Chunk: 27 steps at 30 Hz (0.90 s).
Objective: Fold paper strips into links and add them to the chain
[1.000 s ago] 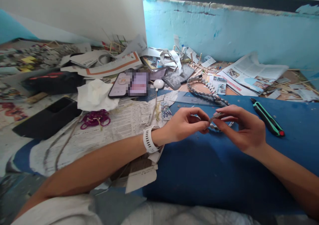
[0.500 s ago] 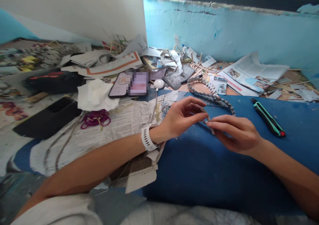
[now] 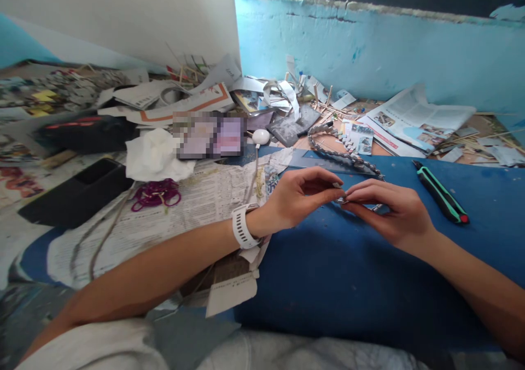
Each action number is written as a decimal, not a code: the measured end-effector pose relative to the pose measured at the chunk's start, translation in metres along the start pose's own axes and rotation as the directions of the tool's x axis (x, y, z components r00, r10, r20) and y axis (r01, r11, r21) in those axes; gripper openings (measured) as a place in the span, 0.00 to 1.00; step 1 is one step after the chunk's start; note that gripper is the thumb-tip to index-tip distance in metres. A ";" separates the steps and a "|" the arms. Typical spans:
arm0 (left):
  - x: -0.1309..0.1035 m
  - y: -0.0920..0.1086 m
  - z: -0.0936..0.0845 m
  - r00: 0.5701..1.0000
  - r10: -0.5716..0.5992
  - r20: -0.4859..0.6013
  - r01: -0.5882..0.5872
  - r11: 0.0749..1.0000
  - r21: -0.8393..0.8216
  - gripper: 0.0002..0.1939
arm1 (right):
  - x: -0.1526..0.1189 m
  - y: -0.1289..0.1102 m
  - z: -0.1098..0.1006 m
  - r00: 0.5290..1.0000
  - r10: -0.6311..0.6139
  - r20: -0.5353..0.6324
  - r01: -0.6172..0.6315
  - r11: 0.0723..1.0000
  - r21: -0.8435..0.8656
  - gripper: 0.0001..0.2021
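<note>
My left hand (image 3: pixel 293 200), with a white watch band (image 3: pixel 243 227) on its wrist, pinches a small piece of greyish folded paper between thumb and fingers. My right hand (image 3: pixel 396 209) meets it from the right and pinches the same piece; the fingertips almost touch. Most of the piece is hidden by the fingers. Behind the hands lies a grey chain of folded paper links (image 3: pixel 340 157), curving round toward the right hand. Whether the held piece is joined to this chain I cannot tell.
A green-and-black utility knife (image 3: pixel 442 192) lies right on the blue mat (image 3: pixel 328 288). Newspaper (image 3: pixel 184 195), purple cord (image 3: pixel 156 196), white tissue (image 3: pixel 159 154) and a black case (image 3: pixel 77 192) are left. Paper strips (image 3: pixel 283 94), thin sticks and folded newspaper (image 3: pixel 418 121) line the wall.
The held piece has turned and shows less between the fingers. My right hand's fingers have lifted slightly, and both hands stay close together. Things on the table have not moved.
</note>
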<state>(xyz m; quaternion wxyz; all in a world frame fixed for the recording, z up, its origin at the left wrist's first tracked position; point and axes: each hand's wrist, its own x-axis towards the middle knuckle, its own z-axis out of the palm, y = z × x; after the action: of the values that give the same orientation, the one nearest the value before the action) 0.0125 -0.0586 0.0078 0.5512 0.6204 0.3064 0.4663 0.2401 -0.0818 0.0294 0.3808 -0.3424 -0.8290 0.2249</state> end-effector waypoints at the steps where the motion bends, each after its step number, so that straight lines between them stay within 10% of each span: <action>1: 0.000 0.000 0.000 1.000 0.005 0.001 -0.005 1.000 0.005 0.13 | 0.000 0.000 0.001 0.998 0.060 -0.005 -0.060 0.997 0.039 0.04; 9: -0.002 0.003 0.004 0.998 0.028 0.048 -0.029 0.999 0.017 0.09 | -0.006 0.003 0.003 0.937 0.350 -0.002 -0.346 0.926 0.151 0.08; 27: 0.000 0.003 0.007 0.998 0.014 -0.057 -0.018 0.996 -0.083 0.13 | -0.002 -0.013 0.006 0.944 0.329 0.027 -0.329 0.944 0.009 0.07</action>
<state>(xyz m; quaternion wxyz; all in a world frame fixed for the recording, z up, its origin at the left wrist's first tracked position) 0.0185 -0.0617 0.0113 0.5640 0.5858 0.2971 0.5005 0.2316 -0.0929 0.0330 0.3298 -0.4706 -0.7633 0.2952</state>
